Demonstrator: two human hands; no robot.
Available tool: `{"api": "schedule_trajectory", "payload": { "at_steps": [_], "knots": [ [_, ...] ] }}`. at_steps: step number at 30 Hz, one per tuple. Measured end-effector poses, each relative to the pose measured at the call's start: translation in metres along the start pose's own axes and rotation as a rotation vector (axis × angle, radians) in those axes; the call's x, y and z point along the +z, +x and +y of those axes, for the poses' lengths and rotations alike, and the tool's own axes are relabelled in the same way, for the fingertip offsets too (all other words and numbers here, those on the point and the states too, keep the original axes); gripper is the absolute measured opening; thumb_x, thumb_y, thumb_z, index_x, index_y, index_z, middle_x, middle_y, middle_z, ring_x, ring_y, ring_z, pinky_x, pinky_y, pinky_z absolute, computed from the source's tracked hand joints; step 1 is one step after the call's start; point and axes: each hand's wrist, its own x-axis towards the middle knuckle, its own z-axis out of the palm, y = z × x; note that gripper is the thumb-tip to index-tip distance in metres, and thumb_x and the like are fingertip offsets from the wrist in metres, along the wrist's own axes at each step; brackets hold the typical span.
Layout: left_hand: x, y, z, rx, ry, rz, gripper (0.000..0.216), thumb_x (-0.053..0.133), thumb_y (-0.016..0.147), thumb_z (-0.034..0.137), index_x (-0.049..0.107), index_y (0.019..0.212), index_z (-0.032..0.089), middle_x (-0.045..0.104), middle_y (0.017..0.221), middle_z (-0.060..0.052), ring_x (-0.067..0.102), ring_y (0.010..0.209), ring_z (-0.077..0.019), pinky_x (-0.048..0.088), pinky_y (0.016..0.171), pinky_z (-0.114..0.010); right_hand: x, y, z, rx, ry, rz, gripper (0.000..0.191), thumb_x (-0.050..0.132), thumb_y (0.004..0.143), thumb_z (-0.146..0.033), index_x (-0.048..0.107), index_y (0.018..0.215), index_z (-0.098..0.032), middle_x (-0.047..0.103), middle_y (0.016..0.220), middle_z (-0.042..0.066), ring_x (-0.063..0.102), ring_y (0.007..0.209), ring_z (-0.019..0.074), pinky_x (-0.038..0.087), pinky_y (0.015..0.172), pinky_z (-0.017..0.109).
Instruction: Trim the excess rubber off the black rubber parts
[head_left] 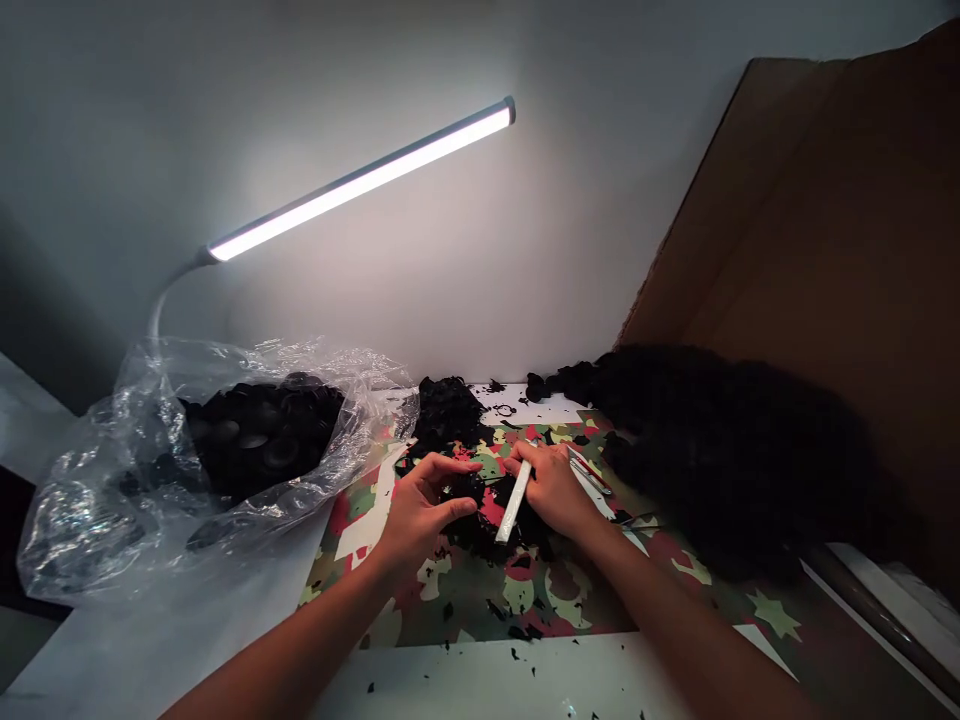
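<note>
Over a patterned mat (480, 625) strewn with black scraps, both my hands are at work close together. My right hand (556, 488) is closed around a slim tool with a flat white handle (513, 505); its working end is hidden by the fingers. My left hand (426, 505) is just left of it, thumb and fingers apart in a curve. Dark bits (491, 545) lie between and below the hands, and I see nothing clearly gripped in the left. Beside the right wrist rests a thin red-and-white object (592, 472).
At left, a clear plastic bag (82, 510) holds many black round pieces (262, 435). A large black heap (735, 460) fills the right side, against cardboard (817, 230). A smaller black pile (448, 410) sits behind my hands. A lit tube lamp (360, 185) hangs above.
</note>
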Motion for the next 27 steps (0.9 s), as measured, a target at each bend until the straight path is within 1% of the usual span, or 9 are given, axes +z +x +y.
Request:
{"api": "schedule_trajectory", "payload": {
  "at_steps": [3, 7, 11, 13, 16, 18, 21, 23, 27],
  "knots": [
    [-0.003, 0.004, 0.0, -0.017, -0.134, 0.12, 0.031, 0.085, 0.071, 0.023, 0.069, 0.097, 0.019, 0.075, 0.114, -0.008, 0.067, 0.109, -0.0222, 0.05, 0.096, -0.032, -0.003, 0.003, 0.011, 0.029, -0.075, 0.0, 0.024, 0.05, 0.094, -0.027, 0.056, 0.072, -0.021, 0.067, 0.076, 0.005, 0.055, 0.084, 0.0242, 0.028, 0.084, 0.038],
    [-0.011, 0.009, -0.004, -0.024, -0.229, 0.278, 0.036, 0.085, 0.07, 0.029, 0.068, 0.101, 0.021, 0.074, 0.112, -0.005, 0.068, 0.104, -0.0184, 0.052, 0.091, -0.029, -0.009, 0.006, 0.026, 0.078, -0.133, -0.022, 0.022, 0.058, 0.089, -0.022, 0.059, 0.067, -0.02, 0.065, 0.068, 0.006, 0.056, 0.082, 0.0264, 0.028, 0.082, 0.04],
    [-0.012, 0.01, -0.012, -0.133, -0.213, 0.186, 0.045, 0.081, 0.076, 0.038, 0.068, 0.115, 0.022, 0.074, 0.103, -0.004, 0.07, 0.088, -0.015, 0.055, 0.084, -0.028, -0.01, 0.005, 0.025, 0.059, -0.103, -0.047, 0.022, 0.058, 0.091, -0.026, 0.063, 0.07, -0.021, 0.068, 0.07, 0.004, 0.059, 0.083, 0.0252, 0.03, 0.084, 0.04],
    [-0.009, 0.009, -0.014, -0.22, -0.211, 0.126, 0.039, 0.08, 0.076, 0.042, 0.07, 0.107, 0.02, 0.074, 0.094, -0.004, 0.07, 0.081, -0.0142, 0.056, 0.08, -0.028, -0.009, 0.003, 0.018, 0.032, -0.064, -0.064, 0.022, 0.054, 0.095, -0.03, 0.067, 0.079, -0.022, 0.072, 0.079, 0.002, 0.061, 0.086, 0.0239, 0.033, 0.086, 0.04],
    [-0.003, 0.007, -0.011, -0.265, -0.215, 0.124, 0.035, 0.081, 0.074, 0.044, 0.069, 0.093, 0.018, 0.073, 0.092, -0.004, 0.069, 0.083, -0.0146, 0.057, 0.078, -0.027, -0.009, -0.003, 0.004, -0.015, 0.022, -0.031, 0.02, 0.051, 0.099, -0.032, 0.068, 0.101, -0.025, 0.075, 0.101, 0.003, 0.064, 0.096, 0.0234, 0.034, 0.093, 0.041],
    [-0.001, 0.007, -0.009, -0.269, -0.213, 0.132, 0.036, 0.08, 0.075, 0.047, 0.067, 0.09, 0.017, 0.072, 0.09, -0.003, 0.068, 0.077, -0.0135, 0.057, 0.072, -0.025, -0.009, -0.008, -0.006, -0.09, 0.101, 0.02, 0.022, 0.052, 0.099, -0.035, 0.066, 0.114, -0.025, 0.072, 0.115, 0.006, 0.062, 0.109, 0.0252, 0.03, 0.102, 0.046],
    [0.001, 0.005, -0.007, -0.295, -0.181, 0.121, 0.038, 0.079, 0.076, 0.049, 0.065, 0.087, 0.016, 0.069, 0.082, -0.001, 0.063, 0.063, -0.0088, 0.052, 0.06, -0.019, -0.006, -0.016, -0.02, -0.214, 0.166, 0.034, 0.032, 0.062, 0.094, -0.04, 0.063, 0.121, -0.025, 0.069, 0.126, 0.009, 0.053, 0.127, 0.0283, 0.024, 0.109, 0.049],
    [0.001, 0.005, -0.006, -0.3, -0.149, 0.114, 0.037, 0.078, 0.076, 0.049, 0.064, 0.086, 0.016, 0.067, 0.079, 0.001, 0.059, 0.059, -0.0075, 0.049, 0.056, -0.018, 0.0, -0.02, -0.029, -0.231, 0.178, 0.005, 0.039, 0.07, 0.088, -0.04, 0.063, 0.122, -0.025, 0.069, 0.125, 0.008, 0.054, 0.126, 0.0292, 0.027, 0.109, 0.05],
    [0.0, 0.004, -0.004, -0.211, -0.029, 0.133, 0.033, 0.075, 0.08, 0.048, 0.067, 0.091, 0.018, 0.066, 0.083, 0.0, 0.058, 0.059, -0.0082, 0.05, 0.056, -0.02, 0.01, -0.023, -0.038, -0.182, 0.223, -0.028, 0.035, 0.071, 0.085, -0.028, 0.063, 0.119, -0.023, 0.074, 0.105, 0.006, 0.065, 0.102, 0.0251, 0.03, 0.108, 0.051]
  ]
}}
